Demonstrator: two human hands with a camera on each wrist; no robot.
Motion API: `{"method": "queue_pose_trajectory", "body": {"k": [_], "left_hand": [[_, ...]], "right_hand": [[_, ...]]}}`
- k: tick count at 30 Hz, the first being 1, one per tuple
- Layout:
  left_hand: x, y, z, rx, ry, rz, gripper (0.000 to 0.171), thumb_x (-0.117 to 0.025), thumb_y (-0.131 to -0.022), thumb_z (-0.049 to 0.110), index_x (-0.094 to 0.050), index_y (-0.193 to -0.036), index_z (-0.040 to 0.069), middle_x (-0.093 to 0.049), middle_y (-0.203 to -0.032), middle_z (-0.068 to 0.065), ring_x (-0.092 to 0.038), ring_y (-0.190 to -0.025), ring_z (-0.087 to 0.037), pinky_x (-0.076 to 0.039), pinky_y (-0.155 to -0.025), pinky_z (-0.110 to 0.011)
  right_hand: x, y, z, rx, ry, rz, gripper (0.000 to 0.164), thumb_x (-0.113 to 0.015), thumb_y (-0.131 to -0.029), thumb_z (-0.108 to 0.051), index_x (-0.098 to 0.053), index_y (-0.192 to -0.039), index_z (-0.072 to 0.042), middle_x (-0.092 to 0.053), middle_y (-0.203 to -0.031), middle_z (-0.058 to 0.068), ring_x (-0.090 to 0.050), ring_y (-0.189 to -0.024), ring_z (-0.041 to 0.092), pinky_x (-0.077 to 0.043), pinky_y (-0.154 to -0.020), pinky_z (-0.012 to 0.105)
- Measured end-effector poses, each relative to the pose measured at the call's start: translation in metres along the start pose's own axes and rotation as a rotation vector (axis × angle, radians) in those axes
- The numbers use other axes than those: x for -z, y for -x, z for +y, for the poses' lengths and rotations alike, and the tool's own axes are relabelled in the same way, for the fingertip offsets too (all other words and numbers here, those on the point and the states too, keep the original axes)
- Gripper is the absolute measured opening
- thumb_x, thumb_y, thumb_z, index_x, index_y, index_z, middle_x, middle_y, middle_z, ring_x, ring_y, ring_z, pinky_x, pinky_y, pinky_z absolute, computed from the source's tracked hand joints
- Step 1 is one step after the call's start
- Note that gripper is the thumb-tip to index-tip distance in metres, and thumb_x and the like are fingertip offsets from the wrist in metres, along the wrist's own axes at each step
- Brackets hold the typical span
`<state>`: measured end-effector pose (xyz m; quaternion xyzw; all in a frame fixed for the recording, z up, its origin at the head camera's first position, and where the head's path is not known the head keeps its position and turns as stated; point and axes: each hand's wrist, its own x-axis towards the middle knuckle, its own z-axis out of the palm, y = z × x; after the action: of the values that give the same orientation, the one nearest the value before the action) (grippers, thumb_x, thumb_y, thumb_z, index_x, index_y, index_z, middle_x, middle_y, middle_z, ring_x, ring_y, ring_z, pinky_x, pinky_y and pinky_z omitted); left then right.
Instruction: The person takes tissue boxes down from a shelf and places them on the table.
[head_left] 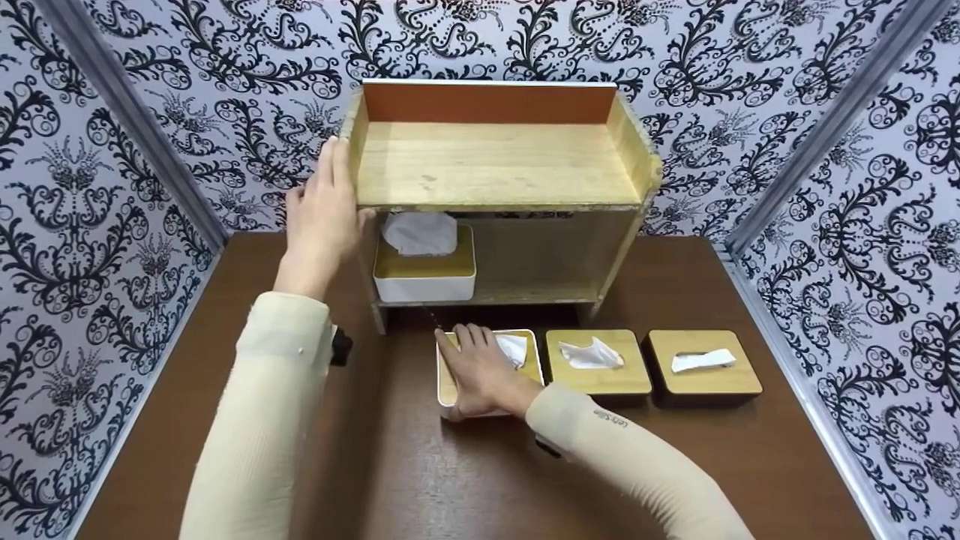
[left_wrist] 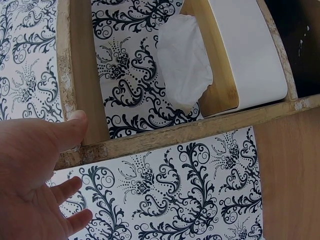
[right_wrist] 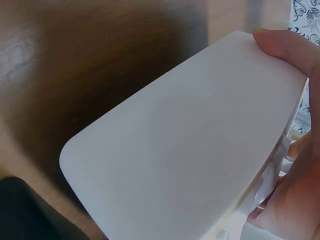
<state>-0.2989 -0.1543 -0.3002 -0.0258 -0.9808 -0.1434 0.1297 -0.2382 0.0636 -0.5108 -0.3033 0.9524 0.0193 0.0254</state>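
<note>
A wooden two-level shelf unit (head_left: 495, 165) stands toward the back of the table. My left hand (head_left: 322, 214) holds its left side panel, thumb (left_wrist: 75, 127) over the front edge and fingers along the outside. On the lower level, at the left, sits a white tissue box (head_left: 424, 289) with a wooden top and a puffed-out tissue (left_wrist: 185, 62). In front of the unit my right hand (head_left: 484, 371) grips a second white tissue box (right_wrist: 175, 135) from above. Its thumb (right_wrist: 282, 45) lies on the white side, its fingers across the top; whether the box touches the table I cannot tell.
Right of the gripped box stand two dark-sided tissue boxes with wooden lids, a middle one (head_left: 600, 382) and a right one (head_left: 705, 382). The brown table (head_left: 420, 480) is bordered by patterned walls (head_left: 750, 75) at the back and both sides.
</note>
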Motion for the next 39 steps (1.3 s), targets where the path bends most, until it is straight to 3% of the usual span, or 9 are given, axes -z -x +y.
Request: {"method": "queue_pose_trajectory", "body": {"k": [4, 12, 39], "left_hand": [[0.0, 0.0, 0.0, 0.004, -0.001, -0.005, 0.098, -0.067, -0.091, 0.029, 0.005, -0.157, 0.014, 0.0, -0.166, -0.007, -0.042, -0.134, -0.044, -0.031, -0.11, -0.064], [0.004, 0.002, 0.002, 0.006, -0.008, -0.007, 0.096, -0.066, -0.092, 0.028, 0.004, -0.157, 0.013, -0.001, -0.166, -0.008, -0.04, -0.136, -0.042, -0.032, -0.11, -0.064], [0.002, 0.001, 0.001, -0.003, -0.002, -0.002, 0.097, -0.067, -0.091, 0.026, 0.003, -0.157, 0.014, -0.001, -0.166, -0.007, -0.04, -0.137, -0.04, -0.032, -0.11, -0.064]], "right_hand": [[-0.006, -0.005, 0.001, -0.025, -0.019, -0.034, 0.131, -0.077, -0.056, -0.069, -0.016, -0.156, -0.013, -0.033, -0.152, 0.022, -0.031, -0.142, 0.04, -0.024, -0.12, 0.052], [-0.014, -0.01, 0.002, -0.02, 0.017, -0.038, 0.13, -0.076, -0.054, -0.071, -0.018, -0.155, -0.012, -0.036, -0.149, 0.021, -0.035, -0.139, 0.04, -0.03, -0.116, 0.052], [-0.019, -0.012, 0.002, -0.025, 0.041, -0.064, 0.13, -0.079, -0.056, -0.069, -0.018, -0.155, -0.011, -0.035, -0.15, 0.022, -0.033, -0.141, 0.038, -0.025, -0.12, 0.052]]}}
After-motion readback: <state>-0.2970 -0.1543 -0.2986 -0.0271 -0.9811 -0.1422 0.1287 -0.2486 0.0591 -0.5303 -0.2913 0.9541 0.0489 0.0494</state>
